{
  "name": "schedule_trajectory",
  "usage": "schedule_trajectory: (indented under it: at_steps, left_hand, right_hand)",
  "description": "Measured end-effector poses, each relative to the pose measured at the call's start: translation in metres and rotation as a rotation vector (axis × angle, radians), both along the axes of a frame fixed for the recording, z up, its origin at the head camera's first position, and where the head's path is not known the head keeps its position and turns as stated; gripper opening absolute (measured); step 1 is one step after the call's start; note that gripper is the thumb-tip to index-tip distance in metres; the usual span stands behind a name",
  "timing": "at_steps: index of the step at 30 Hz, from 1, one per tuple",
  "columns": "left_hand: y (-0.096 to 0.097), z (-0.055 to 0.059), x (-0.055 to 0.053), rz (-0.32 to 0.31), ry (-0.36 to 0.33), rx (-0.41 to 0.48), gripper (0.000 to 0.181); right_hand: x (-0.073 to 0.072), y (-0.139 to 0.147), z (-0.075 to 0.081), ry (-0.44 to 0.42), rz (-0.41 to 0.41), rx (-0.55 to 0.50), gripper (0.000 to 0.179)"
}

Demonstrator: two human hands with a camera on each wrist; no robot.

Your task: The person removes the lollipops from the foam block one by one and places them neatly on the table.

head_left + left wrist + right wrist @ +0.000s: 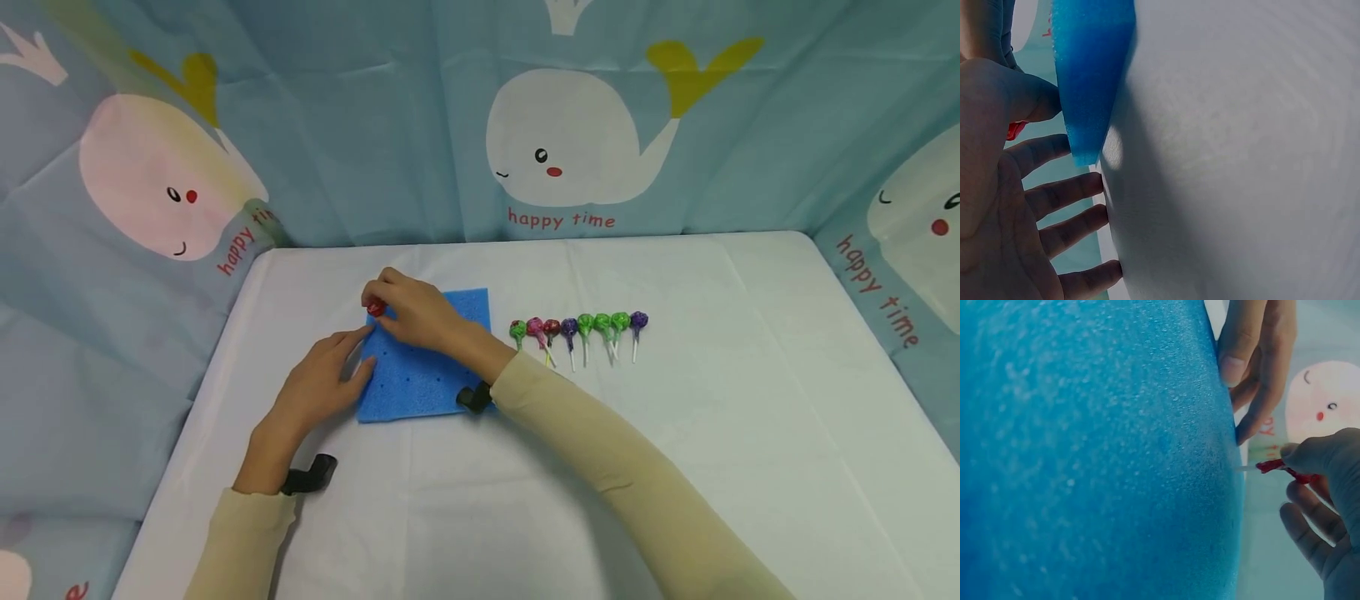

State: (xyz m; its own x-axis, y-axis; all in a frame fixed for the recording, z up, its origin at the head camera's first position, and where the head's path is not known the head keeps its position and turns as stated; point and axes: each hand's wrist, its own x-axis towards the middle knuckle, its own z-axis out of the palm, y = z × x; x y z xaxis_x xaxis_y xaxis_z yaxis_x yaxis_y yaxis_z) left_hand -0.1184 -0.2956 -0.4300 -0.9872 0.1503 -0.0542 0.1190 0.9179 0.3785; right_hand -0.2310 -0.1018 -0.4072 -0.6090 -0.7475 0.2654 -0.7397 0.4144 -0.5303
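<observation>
A blue foam block [420,379] with small dark holes lies flat on the white table. My right hand [420,310] reaches over its far left corner and pinches a red-wrapped lollipop [377,308] by the head. In the right wrist view, the lollipop's white stick [1247,468] meets the foam surface; how deep it sits I cannot tell. My left hand [318,382] rests against the foam's left edge. Its thumb and index finger touch the block in the left wrist view, while the other fingers [1075,231] are spread against the tabletop.
Right of the foam, several lollipops lie in a row, among them a green one [586,325], a pink one [535,327] and a purple one [638,320]. A blue cloth with whales [420,125] hangs behind the white table [750,417]. Each wrist carries a black mount [311,477].
</observation>
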Motion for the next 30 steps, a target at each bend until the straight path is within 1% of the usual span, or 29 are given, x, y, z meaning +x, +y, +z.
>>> schedule_trajectory:
  at_steps: [5,11,14,18,23,26,30]
  left_hand:
    - [0.0,-0.002,-0.001,0.005,0.006,-0.003,0.059]
    - [0.0,-0.003,-0.002,0.015,-0.003,-0.023,0.06]
    - [0.001,-0.002,-0.002,0.018,-0.009,-0.034,0.06]
    - [0.001,-0.001,0.0,0.032,-0.018,-0.038,0.06]
    - [0.003,-0.003,0.002,0.039,-0.027,-0.028,0.061]
    - [0.005,-0.003,0.002,0.033,-0.027,-0.029,0.061]
    - [0.005,0.001,0.002,0.032,-0.008,-0.03,0.06]
  right_hand:
    - [0.002,0.001,0.002,0.025,-0.041,-0.053,0.021]
    - [0.002,0.005,0.008,-0.036,-0.111,-0.201,0.023]
    - [0.003,0.012,0.01,-0.051,-0.126,-0.236,0.021]
    - [0.007,0.025,0.011,-0.058,-0.14,-0.25,0.021]
    - [0.013,0.051,0.011,-0.086,-0.168,-0.267,0.024]
    - [0.017,0.068,0.012,-0.078,-0.191,-0.269,0.026]
    - [0.022,0.084,0.015,-0.061,-0.209,-0.313,0.029]
